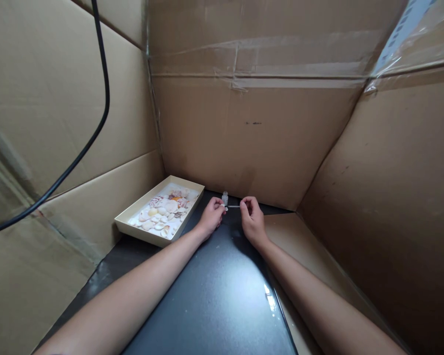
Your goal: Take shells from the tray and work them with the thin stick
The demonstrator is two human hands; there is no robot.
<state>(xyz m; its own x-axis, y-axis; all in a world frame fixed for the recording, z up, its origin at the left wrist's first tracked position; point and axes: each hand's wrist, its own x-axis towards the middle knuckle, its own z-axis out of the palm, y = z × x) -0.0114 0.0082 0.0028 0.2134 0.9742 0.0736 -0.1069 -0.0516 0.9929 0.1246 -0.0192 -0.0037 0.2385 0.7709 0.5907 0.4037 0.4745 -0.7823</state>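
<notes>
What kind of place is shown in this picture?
It looks like a makeshift work booth: taped cardboard walls enclose a dark table, on which stands a tray of shells.

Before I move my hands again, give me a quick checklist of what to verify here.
1. Left hand grips the small whitish piece: ok, pinched at the fingertips.
2. Right hand holds the thin rod: ok, pointing toward the left hand.
3. Small clear bottle upright: ok, just beyond the left fingertips.
4. Bottle uncapped: cannot tell, too small.
5. Seashells inside the shallow tray: ok.
6. Black cable apart from both hands: ok.
</notes>
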